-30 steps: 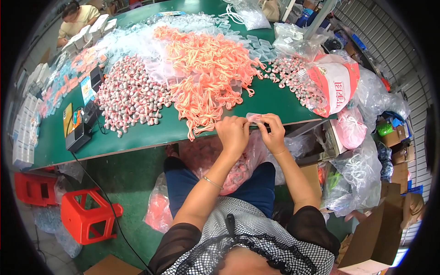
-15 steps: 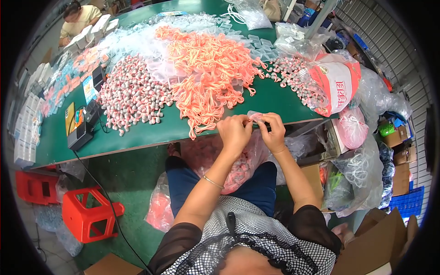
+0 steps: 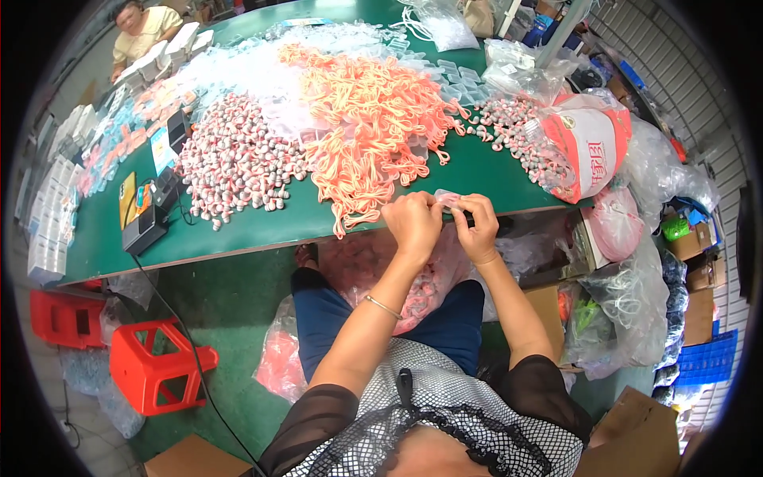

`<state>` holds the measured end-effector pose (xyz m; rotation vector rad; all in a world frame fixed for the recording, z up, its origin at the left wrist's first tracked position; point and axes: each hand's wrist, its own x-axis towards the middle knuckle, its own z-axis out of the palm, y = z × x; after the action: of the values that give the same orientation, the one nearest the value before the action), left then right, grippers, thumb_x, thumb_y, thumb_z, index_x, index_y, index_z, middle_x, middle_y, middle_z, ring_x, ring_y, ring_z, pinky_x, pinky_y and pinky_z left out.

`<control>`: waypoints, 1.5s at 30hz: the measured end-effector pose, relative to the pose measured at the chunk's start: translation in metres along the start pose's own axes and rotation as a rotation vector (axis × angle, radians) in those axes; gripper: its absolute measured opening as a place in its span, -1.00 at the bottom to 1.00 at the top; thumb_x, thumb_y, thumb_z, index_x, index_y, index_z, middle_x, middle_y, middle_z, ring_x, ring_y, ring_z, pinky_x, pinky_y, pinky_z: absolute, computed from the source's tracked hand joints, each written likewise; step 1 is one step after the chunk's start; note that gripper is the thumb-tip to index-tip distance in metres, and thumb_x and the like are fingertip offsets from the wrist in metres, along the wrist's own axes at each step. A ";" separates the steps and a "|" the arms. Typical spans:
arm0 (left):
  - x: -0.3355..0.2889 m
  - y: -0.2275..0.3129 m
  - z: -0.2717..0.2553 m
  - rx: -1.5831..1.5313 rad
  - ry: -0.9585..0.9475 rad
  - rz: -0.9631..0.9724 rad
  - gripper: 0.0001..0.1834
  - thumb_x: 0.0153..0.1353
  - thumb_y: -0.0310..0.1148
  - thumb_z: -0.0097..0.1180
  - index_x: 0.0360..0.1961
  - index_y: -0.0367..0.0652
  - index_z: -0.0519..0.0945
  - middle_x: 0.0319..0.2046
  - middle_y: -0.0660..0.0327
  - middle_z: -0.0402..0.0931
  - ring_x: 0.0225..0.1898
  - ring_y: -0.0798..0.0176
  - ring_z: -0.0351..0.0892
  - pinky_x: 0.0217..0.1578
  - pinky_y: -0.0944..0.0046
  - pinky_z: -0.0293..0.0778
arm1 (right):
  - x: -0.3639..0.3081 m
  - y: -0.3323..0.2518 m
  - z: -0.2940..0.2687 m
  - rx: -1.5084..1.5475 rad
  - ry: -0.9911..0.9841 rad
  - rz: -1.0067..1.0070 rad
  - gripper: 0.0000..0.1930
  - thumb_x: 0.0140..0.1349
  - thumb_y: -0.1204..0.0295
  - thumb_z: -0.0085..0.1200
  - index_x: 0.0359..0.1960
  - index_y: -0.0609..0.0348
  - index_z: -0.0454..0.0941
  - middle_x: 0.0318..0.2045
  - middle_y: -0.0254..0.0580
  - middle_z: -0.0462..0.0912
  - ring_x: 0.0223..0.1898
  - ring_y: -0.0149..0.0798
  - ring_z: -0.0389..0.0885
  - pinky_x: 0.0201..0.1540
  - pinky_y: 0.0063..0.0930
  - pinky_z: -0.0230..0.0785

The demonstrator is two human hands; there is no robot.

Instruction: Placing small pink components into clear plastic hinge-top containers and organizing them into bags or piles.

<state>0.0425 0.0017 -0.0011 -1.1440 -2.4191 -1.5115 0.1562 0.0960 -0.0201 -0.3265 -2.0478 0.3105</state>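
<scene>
Near the table's front edge, my left hand (image 3: 413,225) and my right hand (image 3: 478,228) meet around a small clear plastic case (image 3: 447,196) with something pinkish in it. Right thumb and fingers pinch one end. The curled left fingers close on the other end, and their tips are partly hidden. Just beyond my left hand lies a big heap of looped orange cords (image 3: 373,119). Left of the cords is a pile of small rounded pink and grey pieces (image 3: 238,163). More such pieces (image 3: 509,123) spill from a pink and white bag (image 3: 586,151) at the right.
Clear plastic cases (image 3: 262,75) cover the green table's (image 3: 262,230) far side. A black box-shaped device (image 3: 145,229) with a cable stands at the left. Red stools (image 3: 151,366), cardboard boxes (image 3: 636,433) and stuffed bags are around me. Another person (image 3: 143,36) sits at the far left.
My hands stay together on the case, the left fingers slightly more curled. The view has shifted a little. The other person's head has lifted.
</scene>
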 end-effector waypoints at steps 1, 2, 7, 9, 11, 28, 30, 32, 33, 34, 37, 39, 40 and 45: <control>-0.001 -0.001 -0.001 0.003 0.002 0.000 -0.87 -0.05 -0.29 0.35 -0.60 -0.07 0.68 -0.56 0.21 0.63 -0.41 0.09 0.60 -0.29 0.06 0.28 | 0.000 -0.001 0.001 -0.003 0.005 -0.006 -0.78 0.02 0.61 0.29 -0.28 0.18 0.57 -0.31 -0.10 0.59 -0.22 -0.04 0.61 -0.15 -0.26 0.50; -0.002 -0.002 -0.001 -0.006 0.007 0.006 -0.87 -0.05 -0.30 0.35 -0.60 -0.07 0.67 -0.55 0.21 0.63 -0.41 0.09 0.59 -0.29 0.05 0.29 | -0.001 -0.001 0.001 0.000 0.006 -0.006 -0.78 0.02 0.61 0.29 -0.28 0.18 0.57 -0.31 -0.10 0.59 -0.22 -0.04 0.61 -0.15 -0.26 0.50; -0.005 0.000 -0.001 -0.022 -0.015 0.000 -0.84 -0.04 -0.30 0.37 -0.57 -0.14 0.68 -0.52 0.20 0.64 -0.37 0.08 0.60 -0.30 0.10 0.39 | -0.003 0.000 0.000 -0.007 0.004 -0.003 -0.78 0.02 0.62 0.28 -0.28 0.18 0.56 -0.31 -0.10 0.58 -0.22 -0.04 0.60 -0.14 -0.25 0.50; -0.003 0.002 0.000 0.015 -0.023 -0.016 -0.84 -0.04 -0.28 0.37 -0.56 -0.13 0.69 -0.54 0.20 0.64 -0.39 0.08 0.61 -0.31 0.11 0.39 | -0.003 0.000 0.001 0.002 0.011 0.001 -0.78 0.02 0.62 0.28 -0.28 0.18 0.56 -0.31 -0.10 0.58 -0.22 -0.04 0.60 -0.14 -0.25 0.50; 0.001 0.002 -0.007 0.016 -0.049 -0.051 -0.84 -0.04 -0.28 0.37 -0.55 -0.12 0.69 -0.54 0.21 0.64 -0.39 0.09 0.61 -0.32 0.11 0.38 | 0.001 -0.005 0.004 0.021 0.020 0.000 -0.78 0.02 0.62 0.28 -0.28 0.18 0.56 -0.31 -0.10 0.58 -0.22 -0.04 0.60 -0.14 -0.26 0.50; 0.006 -0.002 -0.002 0.026 -0.100 -0.057 -0.77 -0.04 -0.19 0.28 -0.64 -0.12 0.67 -0.60 -0.01 0.59 -0.52 -0.09 0.63 -0.41 -0.07 0.42 | -0.005 0.005 -0.004 0.014 -0.046 -0.029 -0.82 0.09 0.64 0.23 -0.25 0.23 0.59 -0.26 -0.07 0.60 -0.16 -0.03 0.58 -0.04 -0.21 0.45; 0.006 0.000 -0.004 0.045 -0.135 -0.054 -0.80 -0.02 -0.22 0.28 -0.60 -0.10 0.64 -0.60 0.03 0.60 -0.49 -0.05 0.65 -0.38 -0.04 0.36 | -0.004 0.001 -0.005 0.004 -0.047 -0.023 -0.84 0.07 0.64 0.22 -0.29 0.21 0.59 -0.29 -0.08 0.60 -0.19 0.01 0.58 -0.07 -0.20 0.46; 0.005 -0.003 -0.011 0.046 -0.176 -0.070 -0.82 -0.03 -0.22 0.33 -0.54 -0.09 0.66 -0.57 0.08 0.62 -0.47 0.00 0.65 -0.38 -0.01 0.33 | -0.004 -0.001 -0.003 0.016 -0.066 -0.040 -0.82 0.07 0.65 0.22 -0.27 0.22 0.56 -0.26 -0.06 0.58 -0.16 0.03 0.57 -0.03 -0.19 0.45; 0.006 -0.004 -0.012 0.042 -0.197 -0.076 -0.81 -0.04 -0.21 0.36 -0.50 -0.08 0.69 -0.57 0.11 0.63 -0.47 0.03 0.64 -0.36 0.01 0.34 | -0.004 0.000 -0.003 0.014 -0.074 -0.044 -0.81 0.07 0.65 0.22 -0.26 0.23 0.56 -0.25 -0.06 0.58 -0.15 0.03 0.57 -0.02 -0.18 0.45; 0.007 -0.006 -0.012 0.042 -0.191 -0.079 -0.81 -0.04 -0.21 0.36 -0.50 -0.08 0.69 -0.57 0.11 0.63 -0.47 0.03 0.64 -0.36 0.01 0.34 | -0.004 0.001 -0.003 0.018 -0.077 -0.049 -0.81 0.07 0.65 0.22 -0.26 0.23 0.56 -0.25 -0.06 0.58 -0.15 0.03 0.57 -0.02 -0.18 0.45; 0.009 -0.012 -0.012 0.002 -0.192 -0.017 -0.81 -0.02 -0.23 0.37 -0.49 -0.09 0.68 -0.56 0.13 0.63 -0.44 0.04 0.65 -0.36 0.02 0.32 | -0.002 0.002 -0.002 0.044 -0.111 -0.045 -0.80 0.07 0.66 0.22 -0.25 0.24 0.55 -0.23 -0.05 0.57 -0.13 0.04 0.56 0.01 -0.17 0.45; 0.012 -0.012 -0.013 -0.010 -0.233 0.004 -0.80 0.00 -0.22 0.36 -0.43 -0.08 0.67 -0.59 0.16 0.62 -0.42 0.03 0.65 -0.36 0.02 0.34 | -0.002 0.003 -0.004 0.027 -0.111 -0.041 -0.80 0.08 0.66 0.21 -0.25 0.25 0.55 -0.23 -0.03 0.58 -0.11 0.06 0.57 0.03 -0.16 0.44; 0.014 -0.011 -0.014 -0.016 -0.240 0.001 -0.80 0.00 -0.22 0.36 -0.43 -0.08 0.67 -0.59 0.16 0.62 -0.42 0.03 0.65 -0.36 0.02 0.34 | -0.002 0.004 -0.005 0.021 -0.116 -0.037 -0.80 0.08 0.66 0.21 -0.25 0.25 0.55 -0.23 -0.03 0.58 -0.11 0.06 0.57 0.03 -0.16 0.44; 0.013 -0.019 -0.012 -0.155 -0.174 0.190 -0.70 0.07 -0.31 0.30 -0.12 0.02 0.66 -0.41 0.18 0.63 -0.37 0.05 0.63 -0.33 0.03 0.40 | -0.002 0.006 -0.004 0.042 -0.140 -0.025 -0.81 0.08 0.66 0.21 -0.25 0.26 0.55 -0.23 -0.01 0.58 -0.06 0.07 0.58 0.06 -0.16 0.45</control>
<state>0.0179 -0.0057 -0.0037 -1.5483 -2.2469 -1.6227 0.1609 0.1011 -0.0218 -0.2598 -2.1774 0.3694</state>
